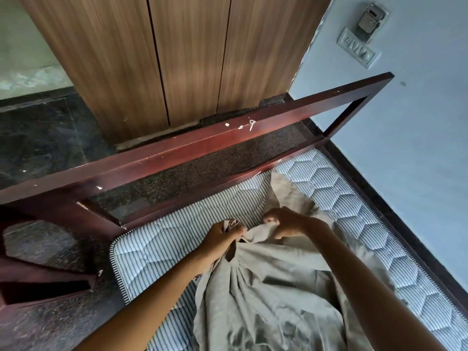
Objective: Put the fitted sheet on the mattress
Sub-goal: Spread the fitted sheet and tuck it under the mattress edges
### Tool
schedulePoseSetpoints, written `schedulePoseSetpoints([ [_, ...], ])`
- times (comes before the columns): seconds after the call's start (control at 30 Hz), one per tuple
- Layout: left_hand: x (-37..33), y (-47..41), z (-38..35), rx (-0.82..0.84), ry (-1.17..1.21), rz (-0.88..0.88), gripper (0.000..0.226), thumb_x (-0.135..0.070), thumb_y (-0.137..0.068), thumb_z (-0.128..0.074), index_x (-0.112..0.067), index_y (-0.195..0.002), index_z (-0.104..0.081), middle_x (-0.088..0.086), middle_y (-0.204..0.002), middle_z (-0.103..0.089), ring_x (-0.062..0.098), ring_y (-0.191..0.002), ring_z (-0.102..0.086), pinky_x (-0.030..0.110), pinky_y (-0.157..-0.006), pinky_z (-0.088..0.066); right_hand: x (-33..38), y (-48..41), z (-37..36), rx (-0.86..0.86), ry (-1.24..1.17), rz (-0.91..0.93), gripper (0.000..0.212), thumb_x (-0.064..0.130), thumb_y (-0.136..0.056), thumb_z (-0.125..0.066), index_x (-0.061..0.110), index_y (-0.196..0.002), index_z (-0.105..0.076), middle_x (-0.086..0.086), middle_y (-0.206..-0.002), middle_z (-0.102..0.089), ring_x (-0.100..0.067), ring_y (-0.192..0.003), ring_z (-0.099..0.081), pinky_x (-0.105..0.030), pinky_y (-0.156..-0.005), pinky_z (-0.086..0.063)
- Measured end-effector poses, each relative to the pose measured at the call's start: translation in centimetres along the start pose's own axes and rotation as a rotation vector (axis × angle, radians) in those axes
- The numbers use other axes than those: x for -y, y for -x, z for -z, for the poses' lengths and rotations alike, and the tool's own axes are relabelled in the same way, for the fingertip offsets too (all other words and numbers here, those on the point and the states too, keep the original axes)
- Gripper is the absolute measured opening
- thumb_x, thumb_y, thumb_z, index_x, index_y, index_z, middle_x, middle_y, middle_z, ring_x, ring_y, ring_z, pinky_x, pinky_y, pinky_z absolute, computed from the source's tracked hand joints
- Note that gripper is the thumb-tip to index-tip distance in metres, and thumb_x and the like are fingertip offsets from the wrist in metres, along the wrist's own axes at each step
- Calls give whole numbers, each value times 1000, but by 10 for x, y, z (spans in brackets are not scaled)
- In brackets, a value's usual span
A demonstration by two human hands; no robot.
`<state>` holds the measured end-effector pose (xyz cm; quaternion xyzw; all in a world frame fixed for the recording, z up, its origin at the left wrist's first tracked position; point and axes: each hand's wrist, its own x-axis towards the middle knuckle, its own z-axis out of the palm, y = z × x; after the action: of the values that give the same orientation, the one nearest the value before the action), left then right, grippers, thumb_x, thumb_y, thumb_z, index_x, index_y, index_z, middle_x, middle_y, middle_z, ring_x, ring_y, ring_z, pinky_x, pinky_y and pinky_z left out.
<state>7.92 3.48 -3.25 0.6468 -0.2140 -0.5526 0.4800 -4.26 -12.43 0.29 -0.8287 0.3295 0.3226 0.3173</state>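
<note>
Beige fitted sheet (273, 300) | lengthwise on mattress (157, 239), gathered end toward bed frame (177, 150) | left hand (222, 236), right hand (286, 222) gripping it

Fitted sheet (266, 300): matt woven cloth, beige-grey, heavily creased. Mattress (329, 188): quilted striped fabric, corded edge. Bed frame (192, 145): dark reddish wood, glossy lacquer, chipped and scratched. Wardrobe (141, 59): wood-grain panels, satin. Floor (45, 138): dark speckled polished stone. Wall (417, 122): matt paint.

Bare arms reach in from 7 and 5 o'clock. The left hand (224, 235) and right hand (285, 224), close together, each grip bunched fitted sheet (266, 287).
</note>
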Motion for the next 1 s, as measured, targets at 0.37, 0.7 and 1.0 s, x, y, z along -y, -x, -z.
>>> schedulePoseSetpoints([
  [0.37,-1,3,9,-41,142,-47,26,-27,-93,-54,-16,-71,-46,4,-65,-43,15,-66,-45,23,-64,-35,-22,-12,-8,-42,539,-288,37,25,-90,-52,28,-127,-53,3,-139,-49,-23,-136,-31,-50,-112,-17],
  [0.7,2,-6,0,153,-263,-61,36,-18,-69,-77,-29,-98,-59,-5,-104,-58,5,-93,-54,19,-78,-43,6,6,3,-261,-79,146,22,15,-93,-56,12,-110,-69,-4,-123,-63,-22,-121,-53,-32,-103,-34],
  [1.0,1,6,-12,222,-237,-36,46,-43,-83,-66,-2,-70,-47,1,-49,-44,7,-38,-43,17,-40,-35,-18,5,5,-511,-222,-50,24,27,-93,-55,13,-104,-71,-7,-102,-70,-27,-99,-64,-36,-84,-51],
])
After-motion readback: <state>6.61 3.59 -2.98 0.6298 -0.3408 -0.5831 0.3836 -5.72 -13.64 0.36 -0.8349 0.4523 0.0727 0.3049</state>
